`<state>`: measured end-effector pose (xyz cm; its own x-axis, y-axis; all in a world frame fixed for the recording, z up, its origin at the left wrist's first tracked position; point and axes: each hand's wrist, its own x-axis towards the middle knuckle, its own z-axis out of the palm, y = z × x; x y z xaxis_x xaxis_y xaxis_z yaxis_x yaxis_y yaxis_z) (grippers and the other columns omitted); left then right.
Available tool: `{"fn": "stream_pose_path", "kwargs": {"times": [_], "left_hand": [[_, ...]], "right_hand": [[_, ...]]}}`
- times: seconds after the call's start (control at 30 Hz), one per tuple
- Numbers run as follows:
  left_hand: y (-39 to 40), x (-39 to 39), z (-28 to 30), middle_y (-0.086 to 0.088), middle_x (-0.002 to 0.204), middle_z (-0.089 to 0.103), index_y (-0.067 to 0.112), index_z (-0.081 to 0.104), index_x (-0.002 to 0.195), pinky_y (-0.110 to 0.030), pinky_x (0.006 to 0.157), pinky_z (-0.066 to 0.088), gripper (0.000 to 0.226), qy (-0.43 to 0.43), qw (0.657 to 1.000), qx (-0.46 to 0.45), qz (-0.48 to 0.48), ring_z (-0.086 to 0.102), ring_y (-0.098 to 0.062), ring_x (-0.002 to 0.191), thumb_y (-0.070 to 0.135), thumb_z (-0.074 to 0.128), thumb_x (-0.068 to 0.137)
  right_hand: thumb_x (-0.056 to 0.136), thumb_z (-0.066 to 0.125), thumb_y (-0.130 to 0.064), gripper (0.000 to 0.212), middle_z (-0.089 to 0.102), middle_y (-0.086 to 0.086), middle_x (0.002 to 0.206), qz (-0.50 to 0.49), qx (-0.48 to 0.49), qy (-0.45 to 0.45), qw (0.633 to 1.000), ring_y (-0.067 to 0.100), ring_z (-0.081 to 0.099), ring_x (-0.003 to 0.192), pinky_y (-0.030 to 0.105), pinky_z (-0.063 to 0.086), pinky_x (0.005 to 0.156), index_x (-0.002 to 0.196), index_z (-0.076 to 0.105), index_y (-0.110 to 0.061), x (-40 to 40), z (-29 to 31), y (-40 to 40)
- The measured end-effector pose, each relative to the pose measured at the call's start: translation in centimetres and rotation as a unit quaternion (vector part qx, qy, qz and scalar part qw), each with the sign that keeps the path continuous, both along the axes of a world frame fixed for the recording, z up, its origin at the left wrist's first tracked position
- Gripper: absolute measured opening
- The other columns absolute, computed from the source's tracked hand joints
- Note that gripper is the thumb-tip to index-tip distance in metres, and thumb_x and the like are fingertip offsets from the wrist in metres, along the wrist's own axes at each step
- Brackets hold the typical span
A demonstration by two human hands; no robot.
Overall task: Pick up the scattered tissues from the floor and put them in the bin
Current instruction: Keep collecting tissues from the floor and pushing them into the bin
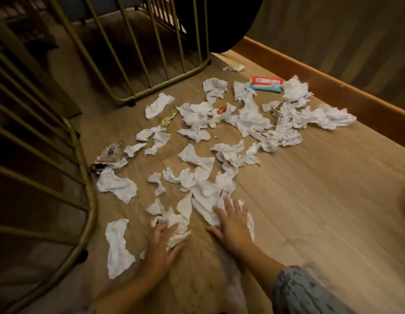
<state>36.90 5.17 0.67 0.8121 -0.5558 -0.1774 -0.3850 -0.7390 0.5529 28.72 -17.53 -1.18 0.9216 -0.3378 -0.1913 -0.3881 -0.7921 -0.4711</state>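
Observation:
Several crumpled white tissues (pixel 247 116) lie spread over the wooden floor (pixel 321 189), from the far skirting board to just in front of me. My left hand (pixel 162 245) rests flat with its fingers on a small crumpled tissue (pixel 174 219). My right hand (pixel 231 219) lies palm down, fingers spread, on another tissue (pixel 205 206). Neither hand has lifted anything. A long tissue (pixel 116 245) lies left of my left hand. No bin is in view.
Brass-coloured chair frames (pixel 83 173) with bars stand at the left and at the back (pixel 138 96). A red and blue tissue pack (pixel 266 85) lies near the skirting board (pixel 333 87). Wrappers (pixel 168 117) and a clear plastic bag (pixel 111 152) lie among the tissues.

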Motion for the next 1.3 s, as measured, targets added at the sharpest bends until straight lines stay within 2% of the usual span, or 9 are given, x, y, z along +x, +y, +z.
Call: {"fn": "stream_pose_path", "kwargs": {"times": [0.2,0.33,0.47,0.63,0.8,0.97,1.07,1.17,1.3], "left_hand": [[-3.5,0.9,1.0,0.003,0.077,0.063,0.013,0.065,0.068,-0.021,0.059,0.047,0.025,0.009,0.994,-0.098,0.052,0.059,-0.009,0.070,0.031,0.083,0.070],[-3.7,2.6,2.5,0.000,0.068,0.061,0.013,0.061,0.069,-0.026,0.051,0.046,0.023,0.006,0.973,-0.167,0.158,0.058,-0.013,0.062,0.017,0.083,0.069],[-1.7,5.9,4.4,-0.007,0.098,0.060,0.016,0.055,0.097,-0.033,0.070,0.050,0.032,-0.028,0.924,-0.209,0.320,0.057,-0.022,0.087,0.005,0.075,0.074],[2.9,7.7,2.9,-0.008,0.133,0.044,0.020,0.059,0.112,-0.052,0.097,0.042,0.047,-0.061,0.897,-0.113,0.424,0.043,-0.031,0.120,-0.002,0.071,0.072],[3.1,4.2,1.1,-0.015,0.149,0.031,0.014,0.051,0.131,-0.052,0.112,0.018,0.042,0.033,0.855,-0.076,0.513,0.026,-0.035,0.136,0.026,0.060,0.092],[-0.9,0.6,0.4,-0.013,0.133,0.052,0.015,0.054,0.120,-0.031,0.102,0.037,0.026,0.075,0.907,-0.123,0.395,0.045,-0.028,0.126,0.011,0.054,0.094],[-4.9,0.6,1.5,-0.007,0.123,0.060,0.018,0.061,0.106,-0.023,0.092,0.043,0.033,0.069,0.920,-0.163,0.349,0.054,-0.022,0.119,-0.007,0.059,0.084],[-9.6,1.7,4.1,0.004,0.111,0.063,0.019,0.061,0.113,-0.020,0.084,0.046,0.034,0.080,0.930,-0.226,0.278,0.059,-0.015,0.107,0.002,0.066,0.084],[-15.5,4.1,7.7,-0.005,0.111,0.065,0.008,0.066,0.112,-0.022,0.083,0.044,0.031,0.061,0.959,-0.228,0.158,0.059,-0.020,0.105,0.009,0.069,0.081]], "right_hand": [[0.089,0.059,-0.037,0.020,0.053,0.006,0.122,0.004,0.049,-0.196,0.979,0.023,0.049,0.113,0.035,0.042,0.095,0.089,0.057,-0.016,-5.0,-1.7,0.0],[0.080,0.055,-0.025,0.013,0.042,-0.002,0.099,-0.083,0.085,-0.235,0.965,0.015,0.046,0.082,0.019,0.037,0.069,0.078,0.048,-0.015,-4.3,0.7,-1.4],[0.075,0.060,-0.015,0.018,0.049,0.006,0.103,-0.131,0.088,-0.306,0.939,0.008,0.043,0.088,0.011,0.035,0.074,0.090,0.057,-0.004,-0.7,4.5,-2.4],[0.073,0.057,-0.009,0.040,0.043,0.013,0.144,-0.095,0.065,-0.249,0.962,0.030,0.035,0.129,0.042,0.031,0.102,0.111,0.069,-0.016,4.0,4.9,-3.8],[0.091,0.049,-0.026,0.043,0.013,0.008,0.161,-0.065,-0.013,-0.047,0.997,0.035,-0.004,0.148,0.062,-0.014,0.112,0.133,0.054,-0.032,3.9,1.4,-3.4],[0.093,0.038,-0.064,0.048,0.041,0.011,0.144,0.015,-0.039,-0.078,0.996,0.032,0.031,0.136,0.056,0.013,0.117,0.109,0.058,-0.023,0.2,-0.5,-1.9],[0.087,0.059,-0.041,0.027,0.050,0.004,0.105,0.013,0.030,-0.156,0.987,0.019,0.044,0.099,0.042,0.047,0.082,0.081,0.053,-0.016,-1.4,-0.3,-1.6],[0.082,0.067,-0.023,0.026,0.042,-0.006,0.081,-0.104,0.084,-0.200,0.971,0.012,0.039,0.071,0.027,0.035,0.063,0.076,0.042,-0.022,-1.9,1.7,-2.5],[0.080,0.072,-0.012,0.028,0.053,-0.007,0.093,-0.171,0.084,-0.226,0.955,0.011,0.052,0.077,0.012,0.035,0.063,0.097,0.053,-0.025,-1.1,5.8,-6.2]]}}
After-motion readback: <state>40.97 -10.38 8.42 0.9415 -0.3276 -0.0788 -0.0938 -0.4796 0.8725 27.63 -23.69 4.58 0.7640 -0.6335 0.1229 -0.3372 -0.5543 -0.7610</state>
